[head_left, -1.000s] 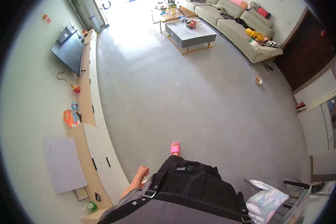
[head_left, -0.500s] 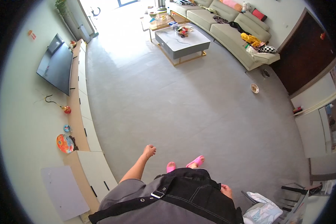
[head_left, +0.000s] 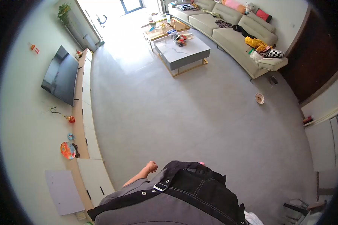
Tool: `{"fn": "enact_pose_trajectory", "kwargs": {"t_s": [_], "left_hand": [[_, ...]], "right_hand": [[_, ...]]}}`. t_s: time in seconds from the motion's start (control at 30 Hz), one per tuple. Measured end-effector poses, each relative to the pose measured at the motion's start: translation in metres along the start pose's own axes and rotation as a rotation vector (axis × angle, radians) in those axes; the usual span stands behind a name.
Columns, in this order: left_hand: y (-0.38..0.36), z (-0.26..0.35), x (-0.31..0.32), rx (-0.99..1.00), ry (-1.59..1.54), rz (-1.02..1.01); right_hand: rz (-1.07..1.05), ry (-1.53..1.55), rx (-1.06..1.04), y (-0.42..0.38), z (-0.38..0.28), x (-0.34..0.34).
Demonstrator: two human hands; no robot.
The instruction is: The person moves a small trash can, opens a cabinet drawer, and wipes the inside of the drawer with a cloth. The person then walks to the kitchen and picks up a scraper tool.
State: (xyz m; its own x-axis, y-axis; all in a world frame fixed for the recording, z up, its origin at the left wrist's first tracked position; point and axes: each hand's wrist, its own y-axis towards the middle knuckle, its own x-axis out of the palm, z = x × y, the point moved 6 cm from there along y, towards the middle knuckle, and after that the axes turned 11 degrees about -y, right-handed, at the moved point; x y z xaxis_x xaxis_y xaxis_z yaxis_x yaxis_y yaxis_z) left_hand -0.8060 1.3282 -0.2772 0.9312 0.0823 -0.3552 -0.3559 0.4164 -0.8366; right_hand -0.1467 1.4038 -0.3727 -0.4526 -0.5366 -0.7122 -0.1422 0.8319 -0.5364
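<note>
My left hand (head_left: pixel 151 167) hangs in front of my body over the grey floor (head_left: pixel 169 123), its fingers curled in, with nothing seen in them. It touches nothing and is nearest to the black bag (head_left: pixel 202 187) with a buckled strap (head_left: pixel 160 186) worn across my grey shirt. My right hand is out of view, hidden behind the bag or my body. Just a bit of a pink slipper (head_left: pixel 202 163) shows past the bag's top edge.
Ahead stand a marble-topped coffee table (head_left: pixel 182 52) and a beige sofa (head_left: pixel 229 35) with clothes on it. A long low cabinet (head_left: pixel 87 112) runs along the left wall under a television (head_left: pixel 60 77). A bowl (head_left: pixel 259 98) sits on the floor at right.
The view has tilted up slightly. My right hand and most of the pink slippers have gone out of sight. My left hand sits lower in the picture, closer to the bag.
</note>
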Motion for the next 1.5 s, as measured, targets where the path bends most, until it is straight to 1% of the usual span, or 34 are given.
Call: {"fn": "enact_pose_trajectory", "kwargs": {"t_s": [0.07,0.1,0.17,0.2,0.27,0.37,0.47,0.5,0.53,0.57,0.6,0.63,0.67,0.7,0.73,0.77,0.8,0.83,0.87,0.93,1.0,1.03,1.1,1.13,1.17,1.23,1.27,1.3,1.37,1.47,1.5], "left_hand": [[0.015,0.040,0.017,0.027,-0.006,-0.018],[0.023,0.057,0.024,0.037,-0.008,-0.028],[0.043,0.102,0.039,0.096,-0.117,-0.046],[0.052,0.129,0.049,0.129,-0.174,-0.060],[0.066,0.185,0.067,0.173,-0.184,-0.088],[0.087,0.263,0.096,0.211,-0.129,-0.130],[0.119,0.318,0.123,0.214,-0.019,-0.167],[0.127,0.346,0.133,0.219,0.023,-0.185],[0.133,0.370,0.143,0.149,0.090,-0.230],[0.147,0.395,0.151,0.139,0.112,-0.246],[0.163,0.409,0.158,0.120,0.138,-0.264],[0.178,0.425,0.166,0.106,0.164,-0.280],[0.192,0.451,0.177,0.155,0.210,-0.315],[0.207,0.474,0.188,0.203,0.256,-0.347],[0.227,0.501,0.204,0.223,0.463,-0.381],[0.259,0.515,0.219,0.313,0.540,-0.582],[0.244,0.558,0.226,0.303,0.497,-0.450],[0.228,0.603,0.237,0.310,0.448,-0.318],[0.230,0.638,0.257,0.327,0.428,-0.318],[0.240,0.697,0.288,0.343,0.380,-0.319],[0.244,0.752,0.331,0.308,0.201,-0.402],[0.244,0.772,0.357,0.276,0.113,-0.444],[0.246,0.808,0.413,0.394,0.357,-0.334],[0.242,0.817,0.447,0.344,0.274,-0.393],[0.240,0.820,0.471,0.284,0.192,-0.448],[0.215,0.828,0.530,0.316,0.369,-0.529],[0.200,0.833,0.566,0.345,0.475,-0.590],[0.184,0.839,0.602,0.393,0.600,-0.665],[0.151,0.853,0.663,0.467,0.739,-0.781],[0.101,0.882,0.743,0.385,0.548,-0.818],[0.095,0.891,0.772,0.390,0.608,-0.829]], "right_hand": [[0.059,0.021,0.009,0.021,0.012,-0.019],[0.027,0.172,0.162,0.029,-0.007,-0.049],[0.036,0.487,0.485,0.025,-0.107,-0.142],[0.061,0.574,0.469,0.043,-0.094,-0.147],[0.107,0.749,0.437,0.073,-0.079,-0.163],[0.142,0.833,0.477,0.092,-0.071,-0.187],[0.058,0.801,0.442,0.092,-0.059,-0.195],[0.050,0.772,0.448,0.096,-0.009,-0.168],[0.048,0.745,0.446,0.094,0.031,-0.140],[0.049,0.708,0.448,0.088,0.080,-0.098],[0.048,0.683,0.454,0.073,0.121,-0.060],[0.032,0.704,0.429,0.057,0.147,-0.026],[0.068,0.258,0.327,0.055,0.139,-0.032],[0.077,-0.185,0.224,0.058,0.116,-0.040],[0.220,-0.185,0.163,0.050,0.096,-0.055],[0.367,-0.190,0.103,0.049,0.057,-0.094],[0.245,0.636,0.428,0.060,0.058,-0.093],[0.469,1.440,0.848,0.059,0.050,-0.092],[0.457,1.423,0.879,0.069,0.029,-0.127],[0.431,1.389,0.939,0.092,-0.039,-0.228],[0.365,1.288,0.846,0.123,-0.032,-0.254],[0.330,1.233,0.807,0.130,-0.021,-0.264],[0.310,1.203,0.915,0.137,0.010,-0.279],[0.312,1.180,0.950,0.148,0.035,-0.291],[0.388,1.306,0.961,0.158,0.070,-0.292],[0.499,1.570,0.985,0.157,0.118,-0.271],[0.451,1.543,1.091,0.151,0.125,-0.308],[0.476,1.518,1.083,0.152,0.151,-0.330],[0.502,1.471,1.077,0.152,0.198,-0.347],[0.592,1.256,1.056,0.156,0.251,-0.423],[0.640,1.235,1.036,0.161,0.269,-0.449]]}}
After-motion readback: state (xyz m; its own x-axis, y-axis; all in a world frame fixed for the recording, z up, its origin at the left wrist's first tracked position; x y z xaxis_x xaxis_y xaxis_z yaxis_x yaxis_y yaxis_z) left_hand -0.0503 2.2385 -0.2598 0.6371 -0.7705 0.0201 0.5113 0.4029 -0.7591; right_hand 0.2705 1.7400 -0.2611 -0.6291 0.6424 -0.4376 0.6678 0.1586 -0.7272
